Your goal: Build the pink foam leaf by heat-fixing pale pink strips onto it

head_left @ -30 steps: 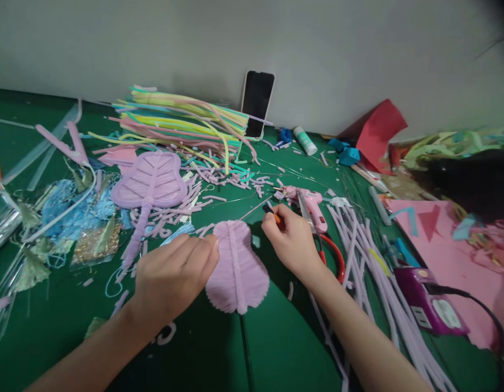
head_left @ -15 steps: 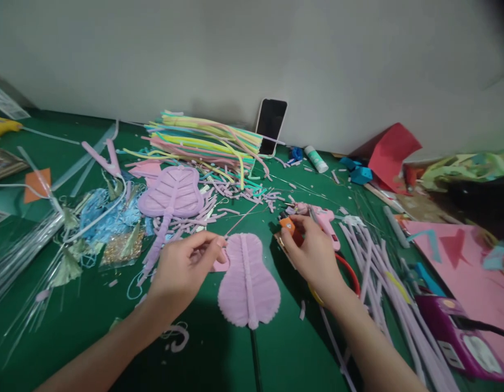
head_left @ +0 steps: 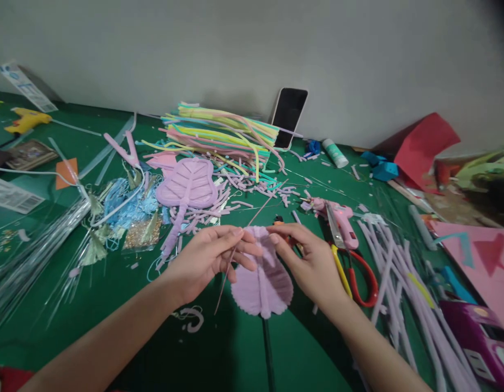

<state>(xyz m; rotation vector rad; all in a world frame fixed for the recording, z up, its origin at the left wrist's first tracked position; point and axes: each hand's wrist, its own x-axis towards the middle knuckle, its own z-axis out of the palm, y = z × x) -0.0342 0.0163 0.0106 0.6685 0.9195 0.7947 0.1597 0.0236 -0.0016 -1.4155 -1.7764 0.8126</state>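
Note:
My left hand point(head_left: 217, 256) holds a thin pinkish rod point(head_left: 222, 296) that slants up and away through its fingers, which are loosely curled. Just under both hands is a lilac panel point(head_left: 262, 291), ruffled at the edge and pinched at the waist, with a fuzzy pipe-cleaner rib down its middle and a dark stick below. My right hand point(head_left: 311, 261) has thumb and index close together at the panel's upper right. A small orange-and-black object point(head_left: 279, 220) is in that hand, mostly hidden by the fingers. Scissors point(head_left: 360, 283) with red and yellow handles lie by my right wrist.
Behind the hands lie a lilac pipe-cleaner fan point(head_left: 188, 185) and a bundle of coloured pipe cleaners point(head_left: 223, 130). A phone point(head_left: 290, 114) leans on the wall. To the right are a pink glue gun point(head_left: 337, 215) and loose lilac pipe cleaners point(head_left: 393, 272); blue tassels point(head_left: 127, 201) lie left.
My right hand has moved left with the orange-and-black object, uncovering the scissors. My left hand now sits over the panel's upper left, its fingers spread more around the rod. The view has shifted left.

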